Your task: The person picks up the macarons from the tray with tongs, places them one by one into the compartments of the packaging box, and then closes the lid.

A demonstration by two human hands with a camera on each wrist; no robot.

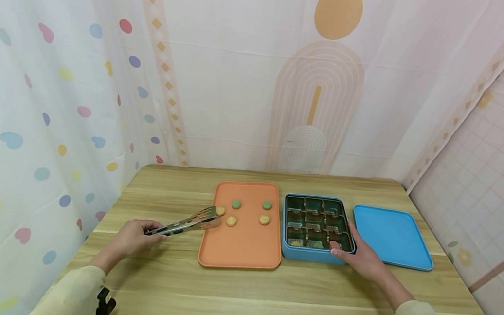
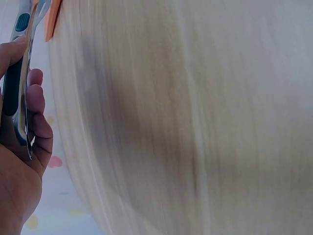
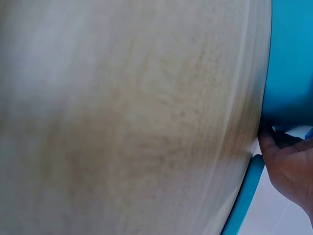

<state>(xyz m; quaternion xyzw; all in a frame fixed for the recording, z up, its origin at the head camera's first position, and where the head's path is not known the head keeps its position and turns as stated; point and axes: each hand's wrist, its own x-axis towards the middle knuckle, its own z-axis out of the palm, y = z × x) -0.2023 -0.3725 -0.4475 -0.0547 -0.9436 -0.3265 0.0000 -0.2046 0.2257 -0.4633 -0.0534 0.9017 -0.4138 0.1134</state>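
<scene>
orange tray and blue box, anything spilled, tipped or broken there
Nothing stands out: the cookies lie on the orange tray with no visible crumbs, and the blue box, held by the right hand, sits upright on the table.

I am at a wood-grain table [image 1: 242, 298] in a small curtained nook, homely in look, closed in on three sides. On my left a white curtain [image 1: 74, 120] carries coloured dots and hearts; ahead, a pale curtain [image 1: 230, 92] shows a rainbow arch [image 1: 318, 108] and an orange disc [image 1: 338, 13], and its creases give it away as fabric; on my right hangs a sheet [image 1: 492, 169] printed with a faint grid and flowers. The orange tray [image 1: 240, 247] of small biscuits [image 1: 231, 221] adds a domestic, snack-table note. My wrist views catch mostly blurred tabletop, so whether this is a home or a studio I cannot tell
</scene>
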